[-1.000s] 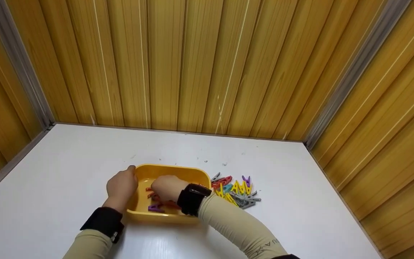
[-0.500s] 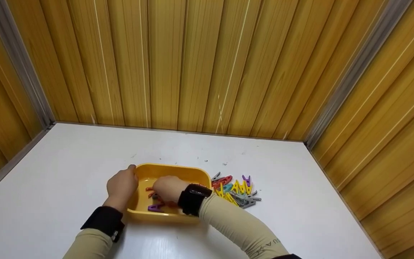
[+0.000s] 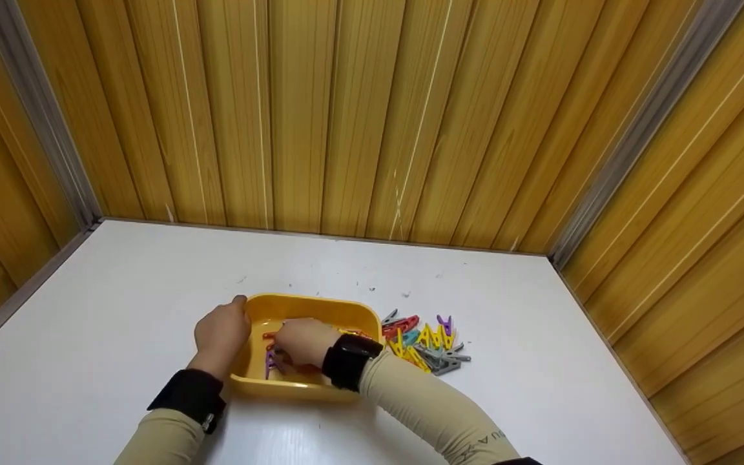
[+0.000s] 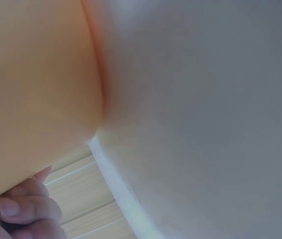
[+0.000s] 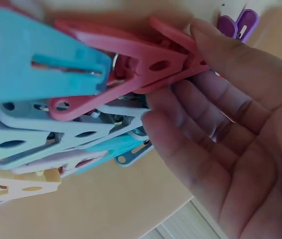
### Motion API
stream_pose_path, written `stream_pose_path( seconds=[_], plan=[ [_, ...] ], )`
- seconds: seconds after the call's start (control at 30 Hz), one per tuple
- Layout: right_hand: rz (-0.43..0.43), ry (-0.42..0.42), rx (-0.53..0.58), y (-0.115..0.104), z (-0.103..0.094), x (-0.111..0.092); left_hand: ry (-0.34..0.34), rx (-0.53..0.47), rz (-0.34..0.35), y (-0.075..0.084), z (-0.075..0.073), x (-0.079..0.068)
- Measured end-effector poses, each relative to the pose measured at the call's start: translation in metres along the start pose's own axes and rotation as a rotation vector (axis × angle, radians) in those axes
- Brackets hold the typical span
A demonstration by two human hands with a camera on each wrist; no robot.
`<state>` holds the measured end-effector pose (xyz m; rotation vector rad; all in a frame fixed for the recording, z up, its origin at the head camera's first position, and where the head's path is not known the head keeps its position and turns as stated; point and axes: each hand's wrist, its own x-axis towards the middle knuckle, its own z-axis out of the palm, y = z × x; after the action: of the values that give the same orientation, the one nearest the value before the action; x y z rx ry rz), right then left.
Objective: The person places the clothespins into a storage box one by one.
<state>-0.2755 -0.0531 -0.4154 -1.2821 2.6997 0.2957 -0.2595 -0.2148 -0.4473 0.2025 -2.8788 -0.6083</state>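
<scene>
My left hand [image 3: 222, 332] grips the left rim of a yellow plastic basin [image 3: 294, 389]; in the left wrist view its curled fingers [image 4: 29, 206] show at the basin's edge. Inside the basin, my right hand [image 3: 307, 341] reaches down among clothespins. Its fingers and thumb close around one end of a red clothespin [image 5: 155, 64] in the right wrist view. Beside that lie a light blue clothespin [image 5: 41, 55], several grey ones and a pale yellow clothespin [image 5: 26, 183]. A purple clothespin [image 3: 270, 363] lies left of the right hand. From above, that hand hides its fingertips.
A loose pile of clothespins, with yellow ones [image 3: 423, 334], grey ones [image 3: 447, 367], red ones [image 3: 404, 324] and a purple one, lies on the white table [image 3: 507, 387] just right of the basin. Wood-patterned walls [image 3: 320, 129] enclose the table's back and sides.
The purple clothespin in the basin has turned from lying sideways to pointing toward the front. My right hand has shifted only slightly among the clothespins; my left hand keeps its hold.
</scene>
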Motion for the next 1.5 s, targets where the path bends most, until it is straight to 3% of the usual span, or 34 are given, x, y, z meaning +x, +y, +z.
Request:
stream_pose_path(
  seconds=[0.17,0.3,0.43,0.57,0.7,1.03,1.27,1.5],
  plan=[
    [-0.025,-0.021,0.1,0.011,-0.018,-0.006,-0.024,0.0,-0.005,0.001,0.0,0.002],
    [-0.056,0.017,0.172,0.022,-0.044,-0.02,-0.015,-0.004,-0.005,0.0,0.001,0.002],
    [-0.103,0.102,0.244,0.034,-0.067,-0.051,-0.016,-0.004,-0.007,0.0,0.002,0.003],
    [-0.126,0.185,0.33,0.051,-0.074,-0.094,-0.022,0.0,-0.005,0.0,0.002,0.004],
    [-0.075,0.238,0.404,0.073,-0.056,-0.133,-0.031,0.0,-0.011,0.0,0.0,0.005],
    [0.179,0.25,0.471,0.136,0.03,-0.198,-0.021,-0.011,-0.004,-0.004,0.001,0.002],
    [0.268,0.302,0.46,0.173,0.068,-0.212,-0.048,0.005,-0.027,-0.004,-0.001,0.005],
    [0.307,0.293,0.462,0.186,0.086,-0.211,-0.05,0.001,-0.02,-0.002,0.0,0.002]
  ],
)
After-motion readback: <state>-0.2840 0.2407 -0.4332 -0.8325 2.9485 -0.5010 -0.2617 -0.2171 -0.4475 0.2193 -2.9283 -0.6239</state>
